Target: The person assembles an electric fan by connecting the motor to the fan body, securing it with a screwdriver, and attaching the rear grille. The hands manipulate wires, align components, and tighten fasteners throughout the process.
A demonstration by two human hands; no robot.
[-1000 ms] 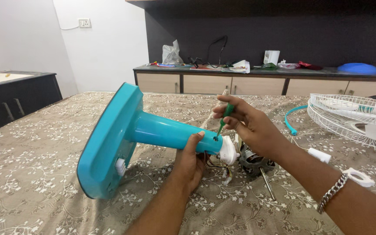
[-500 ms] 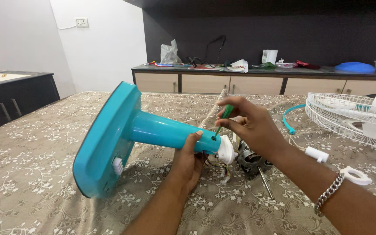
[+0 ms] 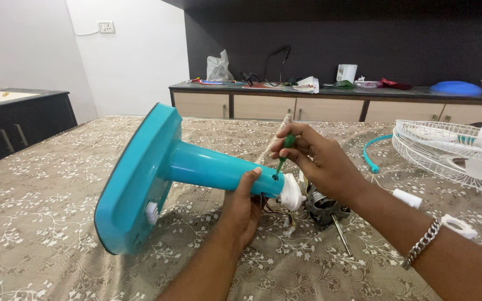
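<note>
Your left hand (image 3: 244, 209) wraps from below around the turquoise fan stand (image 3: 163, 173), which lies tipped on the floral bedspread (image 3: 40, 212), base to the left. Your right hand (image 3: 316, 159) pinches a green screwdriver (image 3: 283, 151), tip in the neck's hole beside the white joint (image 3: 291, 192). The motor (image 3: 324, 205) lies just right; the white grille (image 3: 447, 147) sits far right.

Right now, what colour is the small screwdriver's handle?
Green, seen in the head view: the small screwdriver in the right hand.
</note>
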